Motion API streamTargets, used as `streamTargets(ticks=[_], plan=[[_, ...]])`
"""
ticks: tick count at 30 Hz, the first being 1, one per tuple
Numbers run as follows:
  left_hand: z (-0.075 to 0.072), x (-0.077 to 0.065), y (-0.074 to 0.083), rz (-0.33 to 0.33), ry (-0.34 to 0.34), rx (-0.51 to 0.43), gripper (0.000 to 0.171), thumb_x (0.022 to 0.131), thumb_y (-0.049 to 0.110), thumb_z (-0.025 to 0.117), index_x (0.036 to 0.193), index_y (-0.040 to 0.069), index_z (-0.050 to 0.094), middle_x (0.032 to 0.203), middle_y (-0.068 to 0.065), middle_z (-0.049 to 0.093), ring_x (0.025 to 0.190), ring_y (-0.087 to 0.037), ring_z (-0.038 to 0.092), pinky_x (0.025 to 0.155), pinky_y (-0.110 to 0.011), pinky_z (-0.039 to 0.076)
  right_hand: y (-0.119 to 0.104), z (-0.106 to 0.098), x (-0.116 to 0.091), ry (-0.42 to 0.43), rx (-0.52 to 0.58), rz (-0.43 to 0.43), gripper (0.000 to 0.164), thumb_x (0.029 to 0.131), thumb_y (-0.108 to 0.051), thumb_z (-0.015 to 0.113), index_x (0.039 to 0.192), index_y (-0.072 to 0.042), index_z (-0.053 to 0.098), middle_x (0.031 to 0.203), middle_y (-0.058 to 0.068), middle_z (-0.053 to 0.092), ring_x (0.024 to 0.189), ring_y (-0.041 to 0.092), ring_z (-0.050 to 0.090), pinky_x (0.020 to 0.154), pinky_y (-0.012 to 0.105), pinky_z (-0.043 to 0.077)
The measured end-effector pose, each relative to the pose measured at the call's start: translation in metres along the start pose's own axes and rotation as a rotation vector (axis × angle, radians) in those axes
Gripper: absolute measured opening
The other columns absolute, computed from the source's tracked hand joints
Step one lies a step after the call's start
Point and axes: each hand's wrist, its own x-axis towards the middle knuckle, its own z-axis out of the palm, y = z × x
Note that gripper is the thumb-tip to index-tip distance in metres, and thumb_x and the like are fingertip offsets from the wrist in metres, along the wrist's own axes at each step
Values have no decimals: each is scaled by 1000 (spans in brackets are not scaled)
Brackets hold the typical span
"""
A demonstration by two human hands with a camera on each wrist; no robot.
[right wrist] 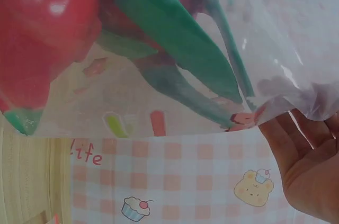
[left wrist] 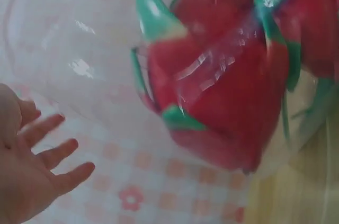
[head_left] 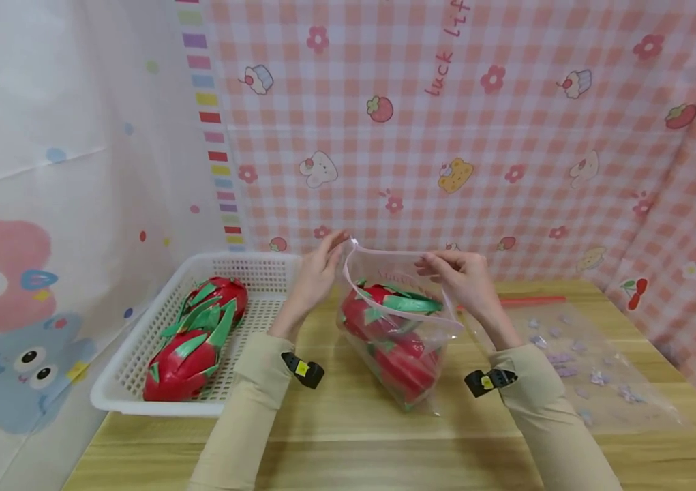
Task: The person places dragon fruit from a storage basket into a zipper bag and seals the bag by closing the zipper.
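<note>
A clear zip bag (head_left: 378, 372) with a pink rim stands on the table, its mouth spread wide. Inside it are red dragon fruits (head_left: 405, 365) with green leaf tips, close against the film in both wrist views. My left hand (head_left: 317, 273) is at the bag's left corner beside the zip's white slider (head_left: 354, 242); in the left wrist view its fingers (left wrist: 58, 152) are spread and hold nothing. With my right hand (head_left: 461, 273) I pinch the bag's far rim on the right, and the film bunches at the fingers (right wrist: 280, 139) in the right wrist view.
On the left stands a white perforated basket (head_left: 274, 262) holding two more dragon fruits (head_left: 178, 365). To the right, a flat translucent bag (head_left: 605, 368) with a purple pattern lies on the wooden table (head_left: 372, 453), with a red strip (head_left: 534, 300) at its far edge. Patterned cloth hangs behind.
</note>
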Motion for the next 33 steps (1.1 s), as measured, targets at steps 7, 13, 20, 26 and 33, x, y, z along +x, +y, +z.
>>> streamTargets(ticks=[7, 13, 20, 26, 33], plan=[[16, 9, -10, -82, 33, -250, 32, 97, 15, 53, 124, -1, 56, 112, -22, 62, 110, -33, 61, 96, -41, 50, -6, -12, -13, -70, -58, 105, 47, 97, -45, 47, 123, -9, 64, 115, 14, 69, 101, 24, 68, 87, 37, 55], [23, 3, -11, -136, 187, -317, 25, 94, 14, 58, 112, -4, 57, 100, -21, 63, 92, -31, 65, 82, -32, 55, -26, -28, -50, -205, -293, 122, 55, 96, -44, 49, 135, -6, 52, 122, 18, 65, 111, 34, 63, 88, 48, 53], [21, -1, -10, -140, 271, -325, 23, 93, 13, 59, 109, -4, 57, 98, -21, 64, 79, -12, 63, 73, -20, 54, -46, -25, -75, -246, -558, 53, 61, 76, -47, 75, 120, -6, 64, 103, 16, 72, 77, 21, 71, 65, 36, 56], [12, -5, -12, -129, 298, -360, 20, 92, 10, 60, 105, -5, 56, 96, -24, 65, 72, -5, 58, 60, -18, 52, -29, -23, -59, 24, -575, -97, 15, 78, -16, 76, 88, -4, 77, 75, 12, 74, 51, 7, 58, 44, 20, 39], [4, -7, -13, -110, 319, -305, 16, 91, 6, 59, 101, -6, 57, 96, -24, 69, 76, -18, 65, 62, -13, 49, 8, -37, -27, 293, -569, -205, 8, 77, -6, 76, 79, 1, 76, 64, 17, 70, 40, 1, 34, 38, 17, 24]])
